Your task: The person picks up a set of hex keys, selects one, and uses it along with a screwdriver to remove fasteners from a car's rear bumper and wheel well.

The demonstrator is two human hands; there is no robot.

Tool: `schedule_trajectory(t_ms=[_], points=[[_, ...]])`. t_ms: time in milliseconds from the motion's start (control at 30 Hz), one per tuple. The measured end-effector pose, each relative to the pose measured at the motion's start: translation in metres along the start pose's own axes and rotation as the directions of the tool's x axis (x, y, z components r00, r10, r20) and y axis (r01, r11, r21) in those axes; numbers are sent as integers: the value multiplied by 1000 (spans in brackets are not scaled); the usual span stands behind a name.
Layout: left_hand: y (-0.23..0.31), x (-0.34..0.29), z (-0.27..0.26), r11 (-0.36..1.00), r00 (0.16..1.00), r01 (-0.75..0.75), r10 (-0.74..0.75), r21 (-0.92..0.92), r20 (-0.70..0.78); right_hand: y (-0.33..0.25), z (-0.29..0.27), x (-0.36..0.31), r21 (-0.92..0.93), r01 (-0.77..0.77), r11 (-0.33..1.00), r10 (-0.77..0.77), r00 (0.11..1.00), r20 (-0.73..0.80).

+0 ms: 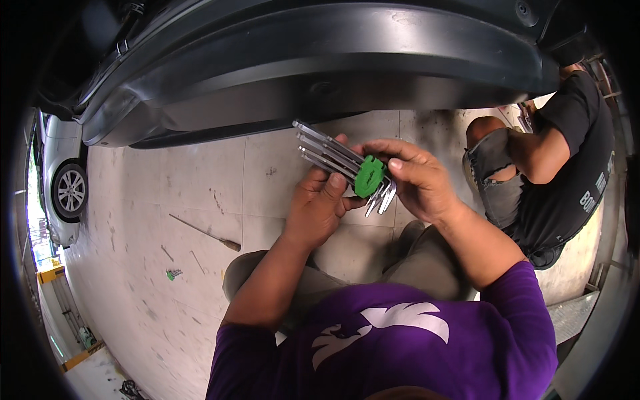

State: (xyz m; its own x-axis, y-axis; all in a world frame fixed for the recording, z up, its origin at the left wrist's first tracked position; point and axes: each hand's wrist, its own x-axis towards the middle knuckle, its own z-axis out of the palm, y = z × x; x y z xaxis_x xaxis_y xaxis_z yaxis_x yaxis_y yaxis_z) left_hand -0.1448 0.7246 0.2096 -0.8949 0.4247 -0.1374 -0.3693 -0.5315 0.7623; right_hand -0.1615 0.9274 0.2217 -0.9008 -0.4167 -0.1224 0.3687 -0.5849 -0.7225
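A set of hex keys in a green plastic holder (369, 177) is held up in front of me, below the dark car bumper (320, 47). The long silver arms point up and left; the short bent ends stick out at the lower right. My left hand (319, 200) grips the set from below, thumb against the long keys beside the holder. Curled at the holder's right side, my right hand (421, 179) has its thumb and fingers closed on that end of the set. Which single key the right fingers touch is hidden.
On the floor to the left lie a long screwdriver (207, 233), a smaller green-holder key set (173, 274) and two thin loose rods. A person in a black shirt (573, 173) crouches close on my right. A silver car (63, 180) stands far left.
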Motion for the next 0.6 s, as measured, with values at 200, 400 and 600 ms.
schedule_trajectory(t_ms=[200,400,600], points=[[14,-5,-3,949,997,-69,78,-308,16,-8,-6,4,-124,92,988,-90,996,22],[26,-10,-8,903,992,-127,116,-410,-50,-5,-5,6,-249,175,953,-161,984,76],[30,-10,-13,896,988,-156,144,-416,-60,-1,-4,8,-519,370,771,-258,926,276]])
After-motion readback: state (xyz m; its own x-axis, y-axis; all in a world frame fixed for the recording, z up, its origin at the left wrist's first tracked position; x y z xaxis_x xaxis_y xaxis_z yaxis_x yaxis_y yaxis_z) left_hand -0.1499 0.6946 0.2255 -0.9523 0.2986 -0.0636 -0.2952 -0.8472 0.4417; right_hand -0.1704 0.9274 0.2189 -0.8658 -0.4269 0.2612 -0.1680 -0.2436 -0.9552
